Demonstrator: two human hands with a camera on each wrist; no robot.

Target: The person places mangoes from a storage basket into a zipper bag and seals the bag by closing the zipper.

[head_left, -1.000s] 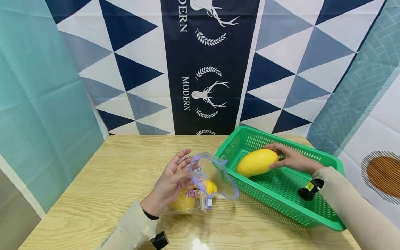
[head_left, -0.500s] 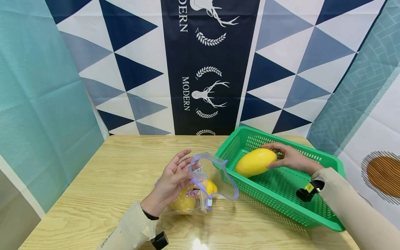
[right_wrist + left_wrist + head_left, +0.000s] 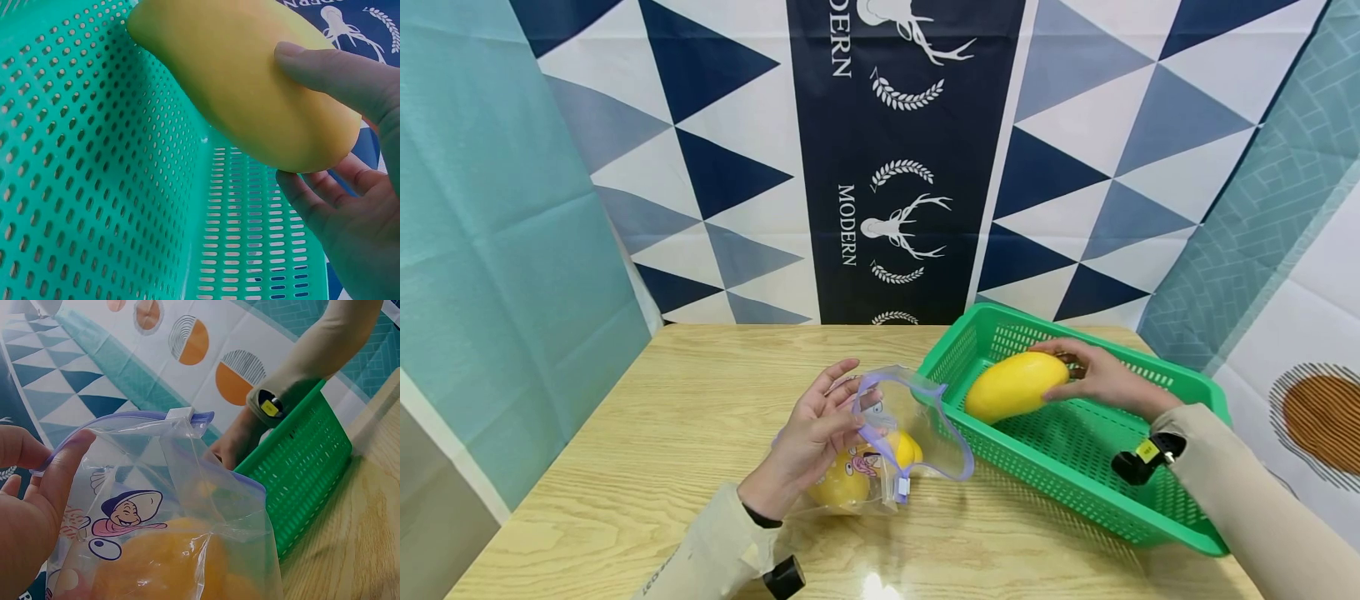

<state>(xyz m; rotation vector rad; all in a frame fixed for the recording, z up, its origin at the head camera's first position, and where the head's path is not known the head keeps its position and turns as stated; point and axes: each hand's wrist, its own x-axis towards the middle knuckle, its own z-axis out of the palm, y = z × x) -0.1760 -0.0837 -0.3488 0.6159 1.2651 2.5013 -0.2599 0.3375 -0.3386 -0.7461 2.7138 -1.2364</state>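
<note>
My right hand (image 3: 1105, 382) grips a large yellow mango (image 3: 1011, 387) inside the green basket (image 3: 1048, 475). In the right wrist view, the thumb presses one side of the mango (image 3: 250, 75) and the fingertips curl under its rounded end. To the left, my left hand (image 3: 808, 442) pinches the purple-edged mouth of a clear slider zip bag (image 3: 936, 454) between thumb and fingers, and the mouth gapes toward the basket. Yellow fruit (image 3: 169, 562) shows through the printed film of the bag. The white slider (image 3: 180, 414) sits near one end of the purple strip.
The basket stands at a slant on the right of the wooden table (image 3: 685, 400), its near corner close to the right edge. A patterned cloth (image 3: 737, 167) hangs behind the table. Black wrist cameras (image 3: 784, 577) are strapped at both sleeves.
My right hand has shifted the mango slightly to the left and up in the basket. The left hand and the bag have stayed in place.
</note>
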